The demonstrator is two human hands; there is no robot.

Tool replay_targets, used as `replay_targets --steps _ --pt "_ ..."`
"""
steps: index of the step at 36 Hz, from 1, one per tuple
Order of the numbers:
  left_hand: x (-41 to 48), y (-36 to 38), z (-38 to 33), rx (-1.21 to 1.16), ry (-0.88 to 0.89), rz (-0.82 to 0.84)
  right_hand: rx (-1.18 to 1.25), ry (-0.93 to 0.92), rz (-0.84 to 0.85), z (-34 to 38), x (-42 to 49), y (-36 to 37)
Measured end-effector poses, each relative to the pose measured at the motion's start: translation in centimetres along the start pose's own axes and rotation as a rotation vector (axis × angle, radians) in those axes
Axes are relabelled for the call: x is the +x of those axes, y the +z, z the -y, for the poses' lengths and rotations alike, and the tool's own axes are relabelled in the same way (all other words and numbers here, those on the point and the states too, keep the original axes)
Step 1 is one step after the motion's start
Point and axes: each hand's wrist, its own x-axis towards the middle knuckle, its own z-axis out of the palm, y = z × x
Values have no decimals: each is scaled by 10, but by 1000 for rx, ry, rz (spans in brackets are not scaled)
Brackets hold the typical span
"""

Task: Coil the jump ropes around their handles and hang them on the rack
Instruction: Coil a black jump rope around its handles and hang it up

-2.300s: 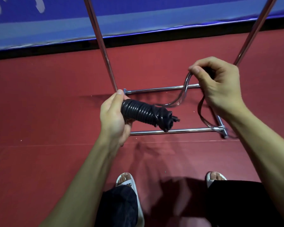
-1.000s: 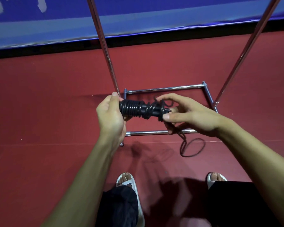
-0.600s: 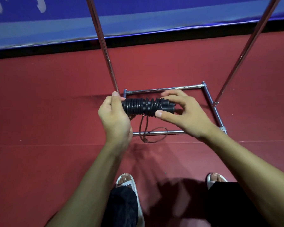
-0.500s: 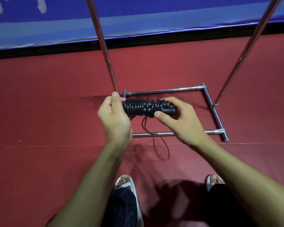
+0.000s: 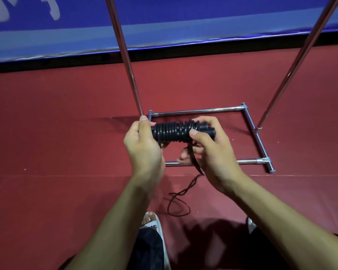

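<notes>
Jump rope [image 5: 172,133], coiled tight round its handles [image 5: 209,131], is held level above the floor frame of the rack [image 5: 198,110]. Over the frame's left side the left hand [image 5: 144,147] grips one end to brace it. The right hand [image 5: 211,151] curls round the other end, its thumb [image 5: 193,132] pinning the last turn. A loose tail [image 5: 178,203] dangles nearer than the frame, seemingly left for securing.

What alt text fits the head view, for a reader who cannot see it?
A black jump rope, coiled around its handles, is held at its ends by the left hand and the right hand; a loose tail trails below. A chrome rack stands on the red floor.
</notes>
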Motion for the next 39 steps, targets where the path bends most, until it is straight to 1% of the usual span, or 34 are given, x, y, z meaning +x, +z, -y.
replay_targets --steps 3,6,9,12,16,20,22,23,26,28,30,34,39 --pt "4 -5 0 87 105 15 34 71 15 5 -1 0" --pt "6 -9 -7 145 208 43 -40 69 58 8 -3 -2" --pt "4 -9 -11 163 270 67 -69 53 30 9 -5 0" --pt "2 -8 -13 159 270 75 -78 27 49 13 -5 1" --pt "4 -10 -16 125 234 73 -49 99 175 21 -2 -1" --pt "6 -9 -14 81 150 53 51 135 235 23 1 -4" --pt "5 -8 -12 44 124 56 61 80 217 20 2 -6" --pt "5 -7 -12 27 122 57 18 19 198 19 3 -7" --pt "5 -6 -11 7 111 57 -253 -170 123 16 3 -9" --pt "4 -6 -11 0 97 48 -344 -203 99 16 1 -9" --pt "2 -5 -11 6 102 51 -303 -187 89 15 -1 -8" --pt "-1 -2 -11 -6 77 54 -147 -160 46 8 -4 -2" --pt "-2 -1 -12 -26 38 34 59 -61 7 5 -8 7"
